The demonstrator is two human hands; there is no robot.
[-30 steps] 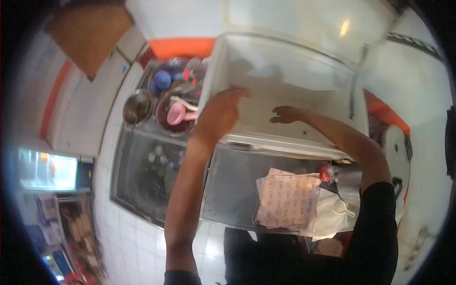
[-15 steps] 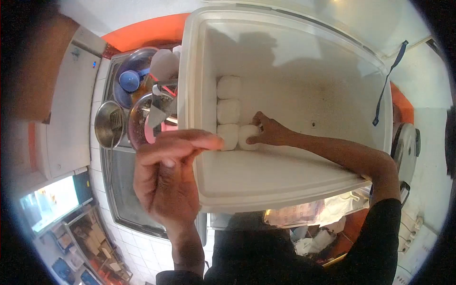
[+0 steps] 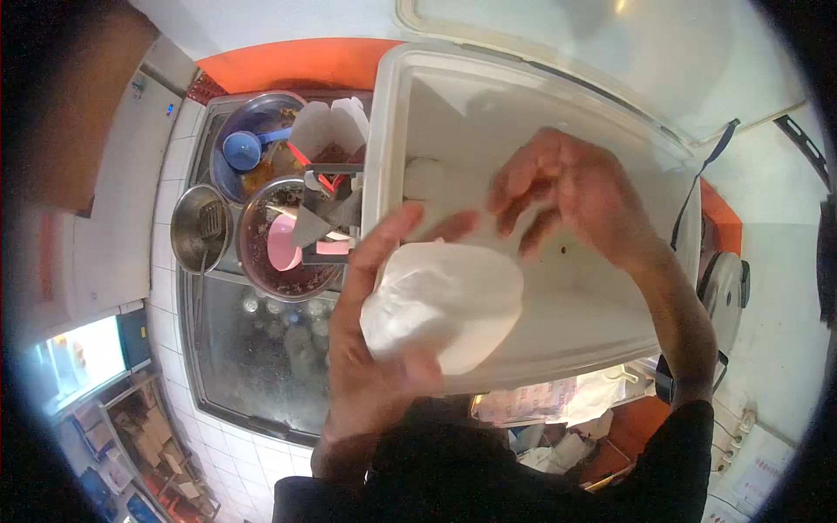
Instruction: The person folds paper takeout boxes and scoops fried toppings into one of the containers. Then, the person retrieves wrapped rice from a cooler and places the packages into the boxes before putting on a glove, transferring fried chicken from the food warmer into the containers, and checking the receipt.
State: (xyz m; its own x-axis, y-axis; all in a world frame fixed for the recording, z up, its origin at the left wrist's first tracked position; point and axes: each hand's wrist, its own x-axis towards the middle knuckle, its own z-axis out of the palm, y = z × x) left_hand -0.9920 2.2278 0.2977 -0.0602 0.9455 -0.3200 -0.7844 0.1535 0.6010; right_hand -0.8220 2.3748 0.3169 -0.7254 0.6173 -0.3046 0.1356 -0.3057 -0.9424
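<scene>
In my left hand point(image 3: 370, 349) rests a white wrapped packet point(image 3: 445, 301), rounded and shiny in places, with the fingers and thumb around its left side. It is held up close to the camera, over the near left corner of a big white cooler box point(image 3: 390, 131). My right hand point(image 3: 567, 192), blurred, hovers over the box to the packet's upper right. Its fingers are bent and apart, and nothing shows in them. Inside the box, another white packet point(image 3: 425, 172) shows at the left wall. The rest of that row is hidden behind my left hand and the held packet.
Left of the box, a glass-topped counter point(image 3: 261, 349) carries a blue bowl point(image 3: 222, 179) with a blue scoop point(image 3: 242, 150), a steel bowl point(image 3: 248, 253) with a pink scoop point(image 3: 283, 242), and a pan with a slotted turner point(image 3: 211, 220). A strap point(image 3: 702, 179) hangs at the right.
My right hand has come up and left out of the box's bottom. The left hand has turned and now holds a white packet. The view has shifted, showing more counter.
</scene>
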